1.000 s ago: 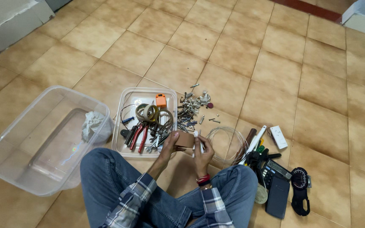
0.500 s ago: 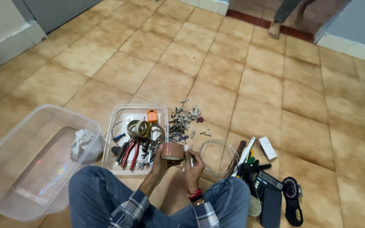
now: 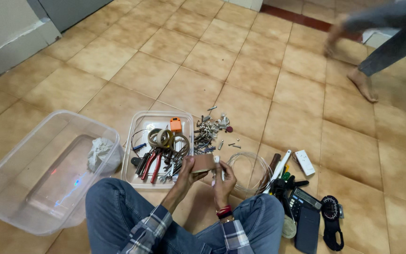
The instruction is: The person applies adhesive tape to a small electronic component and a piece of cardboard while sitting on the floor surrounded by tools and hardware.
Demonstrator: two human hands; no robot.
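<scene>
From my remote seat, the view has lifted compared with a second ago: more of the tan tiled floor (image 3: 175, 66) shows, and another person's bare feet and grey trouser leg (image 3: 377, 51) have come in at the far right, blurred in motion. My own hands have hardly shifted, so the work goes on in the same spot.

The left hand (image 3: 185, 170) is closed on a flat brown rectangular piece (image 3: 204, 162), held just in front of the shallow clear plastic tray of pliers and tape rolls (image 3: 137, 141). The right hand (image 3: 222, 178) is pinched together around a small white object (image 3: 216, 160) touching the brown piece's right edge.

Left of the tray sits a large clear plastic tub (image 3: 5, 188) with a crumpled white cloth (image 3: 100, 153) inside. Behind the tray's right corner lies a scatter of small metal screws (image 3: 210, 131); well right of the tray are a coil of clear tubing (image 3: 250, 167) and dark meters (image 3: 306, 214).

I cannot make out what the white object is or the brown piece's material; fingers cover part of both.
</scene>
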